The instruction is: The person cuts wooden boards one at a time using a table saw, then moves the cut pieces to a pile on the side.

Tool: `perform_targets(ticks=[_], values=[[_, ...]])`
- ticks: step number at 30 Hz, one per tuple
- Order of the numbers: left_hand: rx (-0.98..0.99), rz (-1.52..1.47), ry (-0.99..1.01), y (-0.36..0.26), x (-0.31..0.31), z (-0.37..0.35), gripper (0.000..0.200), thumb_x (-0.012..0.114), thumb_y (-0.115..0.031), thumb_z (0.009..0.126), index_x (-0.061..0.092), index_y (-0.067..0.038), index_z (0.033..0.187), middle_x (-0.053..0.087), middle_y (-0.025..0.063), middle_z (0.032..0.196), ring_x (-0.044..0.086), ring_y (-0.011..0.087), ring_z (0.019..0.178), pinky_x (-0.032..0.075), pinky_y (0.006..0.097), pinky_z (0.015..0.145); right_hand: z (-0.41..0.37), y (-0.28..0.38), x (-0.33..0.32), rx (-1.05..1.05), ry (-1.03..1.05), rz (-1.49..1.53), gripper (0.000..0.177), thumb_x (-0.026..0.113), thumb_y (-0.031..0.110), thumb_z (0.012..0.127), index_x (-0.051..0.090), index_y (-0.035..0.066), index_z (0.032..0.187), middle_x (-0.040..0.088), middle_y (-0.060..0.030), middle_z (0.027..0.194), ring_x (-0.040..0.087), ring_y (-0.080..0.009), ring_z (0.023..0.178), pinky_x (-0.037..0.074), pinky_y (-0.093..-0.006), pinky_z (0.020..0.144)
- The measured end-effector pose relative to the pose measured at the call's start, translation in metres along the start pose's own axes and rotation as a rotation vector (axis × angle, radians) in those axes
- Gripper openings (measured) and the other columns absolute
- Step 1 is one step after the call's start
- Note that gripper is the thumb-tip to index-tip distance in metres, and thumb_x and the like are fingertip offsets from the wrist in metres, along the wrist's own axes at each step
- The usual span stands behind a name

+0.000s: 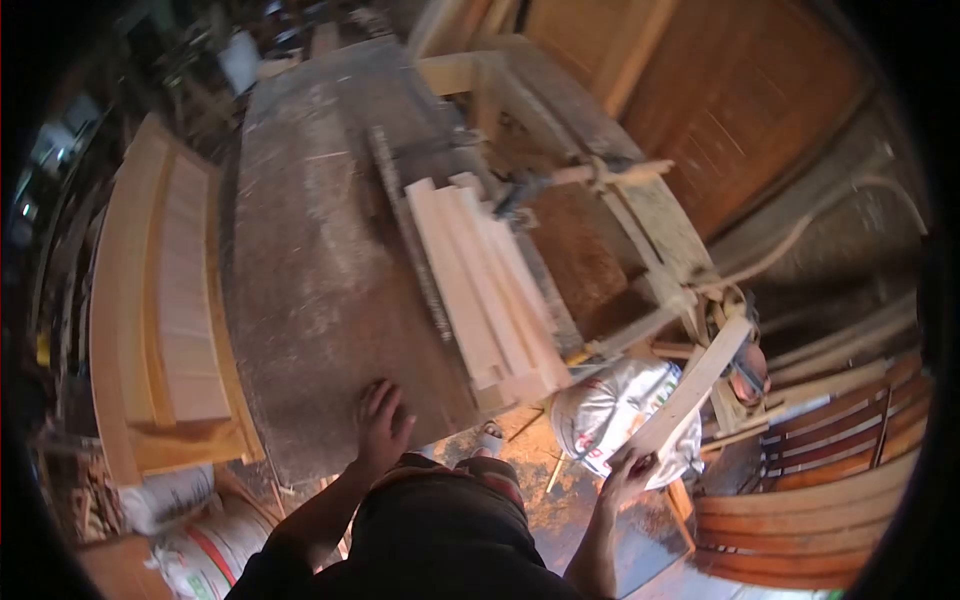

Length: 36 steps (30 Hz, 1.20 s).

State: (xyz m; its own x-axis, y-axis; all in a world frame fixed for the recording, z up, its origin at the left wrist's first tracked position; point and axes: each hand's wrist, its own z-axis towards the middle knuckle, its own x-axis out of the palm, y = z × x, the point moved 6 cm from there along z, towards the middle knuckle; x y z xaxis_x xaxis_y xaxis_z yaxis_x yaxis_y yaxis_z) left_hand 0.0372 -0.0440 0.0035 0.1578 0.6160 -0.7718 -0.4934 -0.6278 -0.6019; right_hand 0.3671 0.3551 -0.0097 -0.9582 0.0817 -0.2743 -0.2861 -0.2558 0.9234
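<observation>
My right hand [630,472] grips the lower end of a pale wooden board [692,388], held out to the right and slanting up away from me. At the near edge of a dark, worn workbench top [310,250], my left hand [384,425] rests with its fingers laid on the surface and holds nothing. To the right of that hand, a stack of pale wooden strips [485,285] lies lengthwise along the bench's right side, beside a long dark straight bar.
A panelled wooden piece [160,310] leans along the bench's left side. White sacks [610,415] stand right of the bench, with slatted wooden furniture [810,510] at lower right. Large wooden panels [740,120] lean at the back right. Sawdust [540,455] covers the floor.
</observation>
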Motion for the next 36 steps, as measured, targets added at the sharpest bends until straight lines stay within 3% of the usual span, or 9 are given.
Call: perform_targets(ticks=[4, 9, 11, 13, 17, 22, 25, 30, 36], values=[[-0.113, -0.24, -0.025, 0.0, -0.002, 0.01, 0.059, 0.075, -0.027, 0.094, 0.056, -0.002, 0.144, 0.06, 0.0221, 0.142, 0.055, 0.0411, 0.133, 0.041, 0.0528, 0.114, -0.102, 0.126, 0.049, -0.213, 0.655, -0.123, 0.018, 0.057, 0.007, 0.103, 0.064, -0.004, 0.115, 0.062, -0.009, 0.091, 0.061, -0.0181, 0.091, 0.049, -0.0299, 0.084], [-0.223, -0.803, 0.108, -0.039, 0.029, 0.036, 0.066, 0.076, -0.02, 0.094, 0.048, 0.001, 0.15, 0.061, 0.0246, 0.138, 0.06, 0.0378, 0.129, 0.047, 0.0435, 0.11, -0.125, 0.139, 0.105, -0.25, 0.56, -0.101, 0.044, 0.065, 0.008, 0.095, 0.053, -0.004, 0.136, 0.06, -0.016, 0.123, 0.058, -0.0242, 0.111, 0.048, -0.0369, 0.094], [0.091, -0.538, -0.049, -0.076, 0.009, 0.055, 0.07, 0.074, -0.017, 0.092, 0.044, 0.001, 0.153, 0.059, 0.027, 0.138, 0.063, 0.0397, 0.123, 0.052, 0.044, 0.102, -0.134, 0.162, 0.121, -0.331, 0.651, -0.077, 0.056, 0.067, 0.007, 0.094, 0.048, -0.003, 0.146, 0.058, -0.016, 0.127, 0.058, -0.0262, 0.114, 0.049, -0.0391, 0.095], [0.014, -0.466, 0.094, -0.069, 0.042, 0.048, 0.071, 0.07, -0.017, 0.094, 0.039, -0.001, 0.156, 0.06, 0.0272, 0.136, 0.063, 0.0411, 0.121, 0.053, 0.045, 0.099, -0.15, 0.176, 0.133, -0.271, 0.751, -0.076, 0.057, 0.07, 0.008, 0.094, 0.049, -0.003, 0.145, 0.059, -0.0151, 0.126, 0.058, -0.025, 0.116, 0.049, -0.0388, 0.097], [-0.265, -0.798, 0.157, -0.049, 0.068, 0.034, 0.068, 0.063, -0.014, 0.099, 0.035, -0.003, 0.159, 0.064, 0.0229, 0.128, 0.066, 0.0357, 0.112, 0.053, 0.0418, 0.096, -0.188, 0.137, 0.157, 0.199, 1.048, -0.022, 0.059, 0.071, 0.007, 0.097, 0.045, -0.001, 0.149, 0.063, -0.0161, 0.125, 0.066, -0.0224, 0.108, 0.056, -0.0342, 0.093], [-0.297, -1.182, 0.161, -0.062, 0.034, 0.021, 0.051, 0.062, -0.002, 0.102, 0.038, -0.001, 0.147, 0.061, 0.0123, 0.124, 0.062, 0.0138, 0.105, 0.052, 0.0303, 0.089, -0.218, 0.179, 0.155, 0.187, 1.209, 0.18, 0.084, 0.077, 0.013, 0.09, 0.029, 0.002, 0.158, 0.064, -0.0203, 0.13, 0.063, -0.0311, 0.124, 0.053, -0.043, 0.101], [-0.276, -1.175, -0.013, -0.053, 0.023, 0.009, 0.051, 0.064, -0.01, 0.103, 0.04, 0.002, 0.146, 0.061, 0.0166, 0.129, 0.067, 0.0183, 0.107, 0.057, 0.0331, 0.087, -0.213, 0.202, 0.16, -0.083, 1.211, -0.211, 0.087, 0.079, 0.014, 0.085, 0.033, 0.001, 0.157, 0.065, -0.0202, 0.122, 0.06, -0.0369, 0.12, 0.052, -0.0453, 0.1], [-0.162, -0.033, -0.064, -0.007, 0.009, 0.028, 0.078, 0.07, -0.047, 0.093, 0.045, -0.002, 0.152, 0.052, 0.0264, 0.138, 0.046, 0.0454, 0.131, 0.034, 0.0616, 0.109, -0.215, 0.179, 0.164, -0.544, 1.093, -0.327, 0.08, 0.086, 0.02, 0.079, 0.05, 0.001, 0.148, 0.056, -0.0217, 0.111, 0.056, -0.0398, 0.108, 0.05, -0.0492, 0.092], [-0.098, 0.06, 0.016, -0.01, 0.013, 0.079, 0.068, 0.068, -0.045, 0.095, 0.052, -0.002, 0.146, 0.052, 0.0165, 0.135, 0.046, 0.0375, 0.124, 0.033, 0.0541, 0.102, -0.215, 0.192, 0.185, -0.681, 1.06, -0.592, 0.058, 0.079, 0.021, 0.083, 0.062, 0.008, 0.137, 0.06, -0.0175, 0.123, 0.055, -0.0389, 0.11, 0.05, -0.0498, 0.094]])
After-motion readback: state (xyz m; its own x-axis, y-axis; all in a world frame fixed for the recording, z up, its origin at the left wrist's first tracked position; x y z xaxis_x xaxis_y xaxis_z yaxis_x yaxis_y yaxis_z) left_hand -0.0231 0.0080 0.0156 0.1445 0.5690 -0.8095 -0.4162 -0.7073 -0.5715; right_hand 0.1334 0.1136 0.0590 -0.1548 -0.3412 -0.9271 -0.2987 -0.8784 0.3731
